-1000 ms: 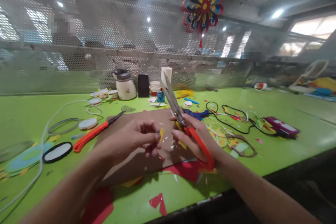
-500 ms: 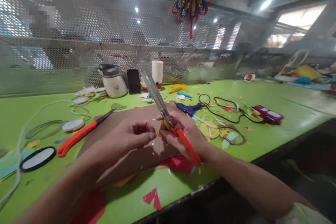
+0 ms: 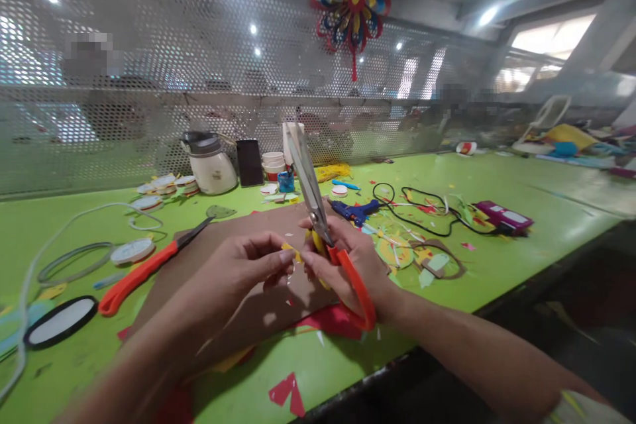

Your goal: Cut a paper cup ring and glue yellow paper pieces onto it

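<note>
My left hand is closed in a pinch on a small piece of yellow paper. Close beside it, my right hand wraps around orange-handled scissors, whose blades point up and away from me. The right thumb and fingertip meet near the other end of the yellow paper. Something yellow also shows by the scissors' pivot, partly covered by fingers. Both hands are above a brown cardboard sheet dotted with tiny paper scraps.
Orange-handled scissors lie at left near a black-rimmed oval. A white jug, phone and paper cups stand behind. A blue glue gun and purple box with black cord lie right. Red paper lies in front.
The view has shifted slightly. The scissors' blades stand more upright, and more of the yellow paper shows between my fingertips. Both hands keep their hold.
</note>
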Demonstrator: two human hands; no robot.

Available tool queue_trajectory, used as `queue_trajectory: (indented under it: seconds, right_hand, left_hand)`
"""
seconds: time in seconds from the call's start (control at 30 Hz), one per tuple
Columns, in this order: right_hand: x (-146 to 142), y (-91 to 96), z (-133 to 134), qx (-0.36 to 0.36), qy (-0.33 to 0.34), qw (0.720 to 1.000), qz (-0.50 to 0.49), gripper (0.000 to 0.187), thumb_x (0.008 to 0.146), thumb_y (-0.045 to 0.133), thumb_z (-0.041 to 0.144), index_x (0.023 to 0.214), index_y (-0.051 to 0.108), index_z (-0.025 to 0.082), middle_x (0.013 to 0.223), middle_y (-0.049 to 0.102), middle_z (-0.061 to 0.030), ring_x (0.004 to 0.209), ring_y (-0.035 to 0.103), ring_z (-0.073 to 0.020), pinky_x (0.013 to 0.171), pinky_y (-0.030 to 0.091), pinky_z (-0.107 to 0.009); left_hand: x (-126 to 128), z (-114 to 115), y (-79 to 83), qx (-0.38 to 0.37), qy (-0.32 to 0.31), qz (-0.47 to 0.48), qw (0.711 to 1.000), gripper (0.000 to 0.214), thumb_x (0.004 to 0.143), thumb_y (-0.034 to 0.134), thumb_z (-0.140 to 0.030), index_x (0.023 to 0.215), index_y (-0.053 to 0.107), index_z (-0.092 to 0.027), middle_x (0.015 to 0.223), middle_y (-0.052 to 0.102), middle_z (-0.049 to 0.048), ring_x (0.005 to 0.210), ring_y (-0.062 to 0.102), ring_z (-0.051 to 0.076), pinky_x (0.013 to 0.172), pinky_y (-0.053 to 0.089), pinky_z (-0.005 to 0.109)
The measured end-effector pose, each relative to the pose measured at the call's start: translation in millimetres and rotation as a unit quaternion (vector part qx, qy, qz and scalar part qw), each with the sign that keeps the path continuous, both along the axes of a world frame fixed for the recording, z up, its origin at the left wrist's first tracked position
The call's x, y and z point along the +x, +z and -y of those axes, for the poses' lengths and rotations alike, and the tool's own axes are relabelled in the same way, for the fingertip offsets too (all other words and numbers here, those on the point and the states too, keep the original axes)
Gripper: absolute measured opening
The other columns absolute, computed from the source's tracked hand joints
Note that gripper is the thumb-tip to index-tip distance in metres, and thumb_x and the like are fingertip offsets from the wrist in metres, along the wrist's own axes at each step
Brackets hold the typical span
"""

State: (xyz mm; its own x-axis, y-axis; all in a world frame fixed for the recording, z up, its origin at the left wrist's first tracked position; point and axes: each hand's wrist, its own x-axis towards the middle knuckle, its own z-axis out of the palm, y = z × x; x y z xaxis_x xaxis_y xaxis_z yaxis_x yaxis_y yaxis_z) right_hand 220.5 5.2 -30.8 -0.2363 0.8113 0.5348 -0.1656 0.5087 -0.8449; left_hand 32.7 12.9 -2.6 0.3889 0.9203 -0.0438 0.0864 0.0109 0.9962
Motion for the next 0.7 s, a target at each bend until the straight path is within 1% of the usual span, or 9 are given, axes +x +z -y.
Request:
queue_trajectory:
  seconds: [0.13,0.2,0.27,0.37,0.5,0.6,0.7]
  right_hand:
    - [-1,-0.3,2,-0.007,-0.024,0.999,-0.021,0.037,0.079,0.069,0.019,0.113,0.057,0.024,0.081,0.056,0.0037,0.062,0.057,-0.0102,0.057,0.053,-0.024]
    - [-1,-1.0,2,-0.009,-0.026,0.999,-0.027,0.036,0.08,0.069,0.02,0.113,0.057,0.024,0.081,0.056,0.0038,0.062,0.057,-0.0098,0.057,0.053,-0.024]
    - [-1,-1.2,2,-0.009,-0.026,0.999,-0.031,0.037,0.079,0.07,0.02,0.113,0.057,0.024,0.081,0.056,0.004,0.061,0.057,-0.0093,0.057,0.052,-0.024]
    - [-1,-0.2,1,-0.014,-0.031,0.999,-0.029,0.037,0.08,0.071,0.021,0.114,0.058,0.023,0.081,0.056,0.0037,0.062,0.057,-0.0093,0.056,0.052,-0.024]
    - [-1,1.4,1,-0.035,-0.023,0.999,-0.028,0.036,0.081,0.071,0.027,0.114,0.057,0.025,0.082,0.056,0.0036,0.061,0.059,-0.0103,0.056,0.053,-0.025]
    - [-2,1.2,1,-0.045,-0.011,0.999,-0.028,0.036,0.082,0.071,0.028,0.114,0.057,0.025,0.082,0.056,0.0038,0.061,0.059,-0.0102,0.057,0.053,-0.026]
    - [-1,1.8,1,-0.043,-0.018,0.999,-0.018,0.037,0.082,0.071,0.03,0.115,0.056,0.025,0.083,0.056,0.0033,0.061,0.059,-0.0106,0.057,0.052,-0.026]
  left_hand:
    - [7,2,-2.3,-0.079,0.032,0.088,0.992,0.018,0.071,0.083,-0.032,0.073,0.073,-0.017,0.071,0.069,0.0037,0.062,0.058,0.012,0.057,0.044,0.022]
    - [11,4,-2.8,-0.092,0.05,0.115,0.988,0.019,0.068,0.085,-0.031,0.072,0.073,-0.016,0.072,0.07,0.0039,0.063,0.059,0.012,0.059,0.045,0.023]
    - [13,6,-2.8,-0.089,0.058,0.118,0.987,0.019,0.068,0.085,-0.031,0.073,0.074,-0.016,0.073,0.069,0.0039,0.064,0.059,0.013,0.06,0.046,0.023]
    - [14,8,-2.4,-0.092,0.065,0.107,0.988,0.018,0.073,0.082,-0.032,0.075,0.074,-0.016,0.072,0.069,0.0034,0.063,0.059,0.013,0.059,0.046,0.023]
    - [14,10,-4.2,-0.104,0.07,0.13,0.984,0.016,0.074,0.081,-0.031,0.077,0.073,-0.017,0.075,0.069,0.0032,0.066,0.06,0.014,0.061,0.048,0.025]
    - [14,9,-7.5,-0.09,0.063,0.11,0.988,0.015,0.076,0.08,-0.031,0.078,0.072,-0.017,0.076,0.069,0.0032,0.069,0.061,0.015,0.063,0.049,0.026]
    - [12,7,-8.2,-0.058,0.057,0.075,0.994,0.014,0.079,0.076,-0.032,0.077,0.072,-0.019,0.075,0.068,0.0018,0.068,0.06,0.015,0.062,0.048,0.026]
